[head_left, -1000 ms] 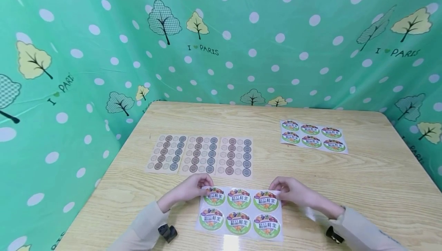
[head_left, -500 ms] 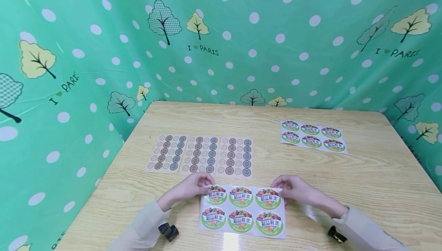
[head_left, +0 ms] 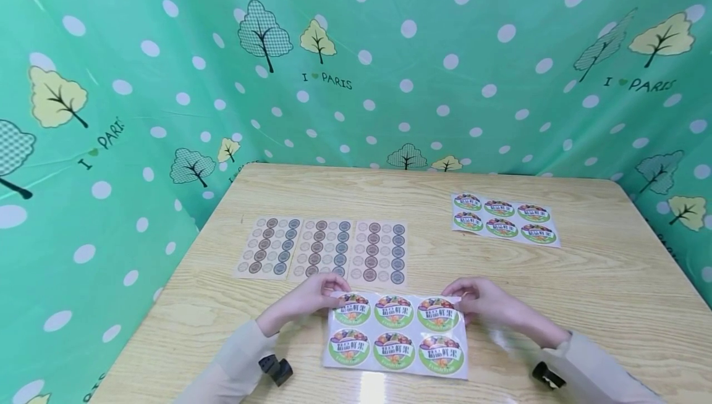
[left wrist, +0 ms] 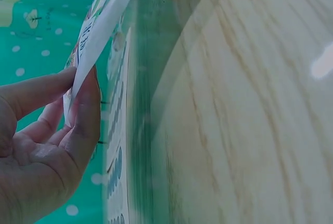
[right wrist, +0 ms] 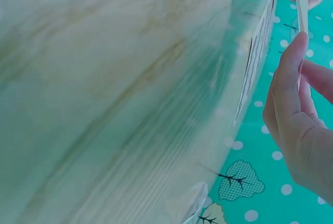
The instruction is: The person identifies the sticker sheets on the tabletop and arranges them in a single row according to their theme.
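Observation:
A white sheet of round fruit stickers (head_left: 395, 333) is held up by both hands, each at an upper corner. My left hand (head_left: 311, 297) pinches the upper left corner between thumb and fingers; in the left wrist view the sheet (left wrist: 99, 39) rises off the table from that pinch. The upper right corner is gripped by my right hand (head_left: 489, 303). Seen nearly edge-on in the right wrist view, the sheet (right wrist: 300, 5) sits between the thumb and fingers (right wrist: 286, 78). Some fingers are hidden behind the sheet in the head view.
Three tan sheets of small round stickers (head_left: 319, 249) lie side by side beyond my left hand. Another fruit sticker sheet (head_left: 505, 220) lies at the back right of the wooden table (head_left: 601, 280). A green dotted cloth (head_left: 384, 70) hangs behind. Something clear and shiny (head_left: 503, 337) lies under the right forearm.
Both hands have moved slightly to the right and away from the body, carrying the fruit sticker sheet along with them. The sheets lying on the table have stayed put.

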Tool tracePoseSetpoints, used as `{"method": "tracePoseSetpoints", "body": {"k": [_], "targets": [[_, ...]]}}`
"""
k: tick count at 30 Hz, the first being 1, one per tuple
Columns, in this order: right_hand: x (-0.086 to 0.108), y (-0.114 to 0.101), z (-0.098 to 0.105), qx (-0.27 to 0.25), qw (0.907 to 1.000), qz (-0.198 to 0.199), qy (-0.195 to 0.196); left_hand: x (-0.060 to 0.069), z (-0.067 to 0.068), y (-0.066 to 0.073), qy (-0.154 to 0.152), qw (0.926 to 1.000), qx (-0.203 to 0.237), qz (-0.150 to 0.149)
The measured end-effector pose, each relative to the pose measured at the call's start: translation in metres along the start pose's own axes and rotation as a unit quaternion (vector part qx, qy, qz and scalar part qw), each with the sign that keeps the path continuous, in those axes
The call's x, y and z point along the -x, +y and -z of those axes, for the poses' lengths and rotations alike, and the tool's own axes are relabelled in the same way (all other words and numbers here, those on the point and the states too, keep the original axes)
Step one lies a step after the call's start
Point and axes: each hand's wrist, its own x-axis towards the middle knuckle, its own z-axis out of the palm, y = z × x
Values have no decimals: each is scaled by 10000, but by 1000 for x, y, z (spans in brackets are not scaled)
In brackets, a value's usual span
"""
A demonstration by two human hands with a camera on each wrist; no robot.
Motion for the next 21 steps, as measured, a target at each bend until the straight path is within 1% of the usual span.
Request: {"method": "tracePoseSetpoints", "body": {"k": [6,10,11,18,21], "targets": [[1,1,6,35,9999,-10,134,2,-2,24,117,9999,-51,30],[2,0,10,54,9997,-66,241,-1,-3,28,224,9997,-18,35],[2,1,12,72,9996,-82,278,-2,-3,27,251,9997,8,31],[5,2,21,66,9988,-184,440,-21,-6,2,461,9985,243,182],[6,1,25,56,9982,-253,546,-26,-7,2,561,9979,229,213]]}}
